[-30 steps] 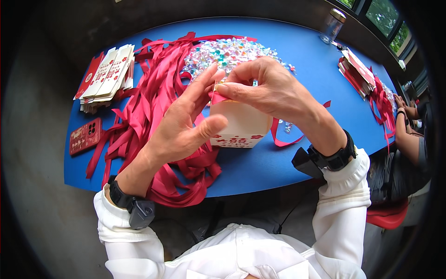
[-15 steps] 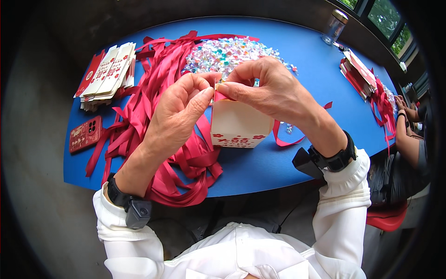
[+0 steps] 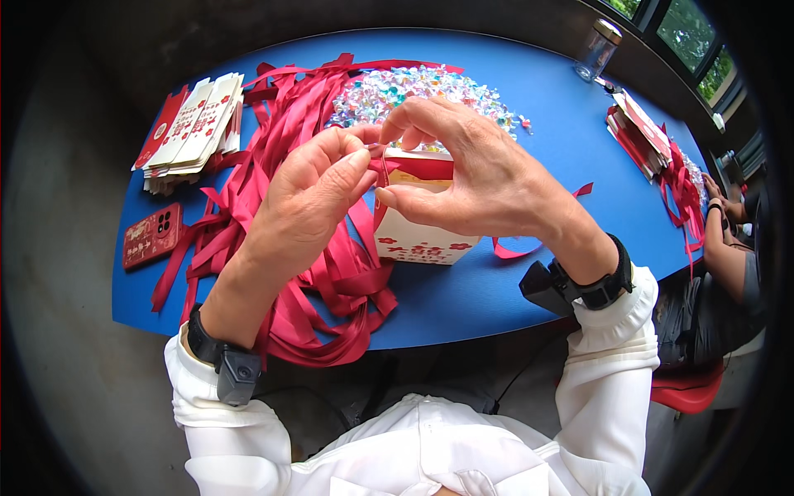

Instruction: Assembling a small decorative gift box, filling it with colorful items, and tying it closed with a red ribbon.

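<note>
perhaps the red ribbon (image 3: 426, 169) pinched by the left grip (image 3: 318, 175) could slip if it relaxes, since the right grip (image 3: 488, 169), above the box (image 3: 424, 241), is spread loosely.

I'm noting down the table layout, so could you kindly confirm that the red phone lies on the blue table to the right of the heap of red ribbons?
Not quite: the head view shows the red phone to the left of the heap of red ribbons. It does lie on the blue table.
</note>
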A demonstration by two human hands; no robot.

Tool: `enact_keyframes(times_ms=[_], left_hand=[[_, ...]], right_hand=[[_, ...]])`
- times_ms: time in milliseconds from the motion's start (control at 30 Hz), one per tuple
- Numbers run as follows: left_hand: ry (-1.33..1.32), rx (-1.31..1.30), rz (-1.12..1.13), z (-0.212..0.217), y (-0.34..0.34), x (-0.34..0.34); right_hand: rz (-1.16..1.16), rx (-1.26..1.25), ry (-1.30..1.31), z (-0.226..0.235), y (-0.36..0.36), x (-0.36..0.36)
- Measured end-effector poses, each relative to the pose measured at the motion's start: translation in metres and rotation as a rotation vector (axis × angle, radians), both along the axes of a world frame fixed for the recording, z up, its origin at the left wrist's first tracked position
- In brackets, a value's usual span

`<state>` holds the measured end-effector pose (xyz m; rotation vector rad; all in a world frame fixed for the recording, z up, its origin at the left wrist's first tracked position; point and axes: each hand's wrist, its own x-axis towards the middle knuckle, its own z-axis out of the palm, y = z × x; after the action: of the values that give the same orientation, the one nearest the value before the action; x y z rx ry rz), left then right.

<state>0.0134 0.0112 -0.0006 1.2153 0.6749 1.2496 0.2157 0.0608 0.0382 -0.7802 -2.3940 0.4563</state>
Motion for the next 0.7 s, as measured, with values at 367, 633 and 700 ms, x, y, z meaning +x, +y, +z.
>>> enact_keyframes(times_ms=[367,633,700], left_hand=[[-0.380,-0.048,-0.014,0.009,0.010,-0.032],[-0.472,-0.022,0.016,0.007,0.012,-0.021],[-0.319,0.103,-0.027,0.001,0.007,-0.005]], right_hand=[[0.016,-0.096,0.001,0.003,0.005,0.007],[0.036,-0.227,0.181,-0.001,0.005,0.019],[0.021,-0.284,0.321,0.002,0.001,0.029]])
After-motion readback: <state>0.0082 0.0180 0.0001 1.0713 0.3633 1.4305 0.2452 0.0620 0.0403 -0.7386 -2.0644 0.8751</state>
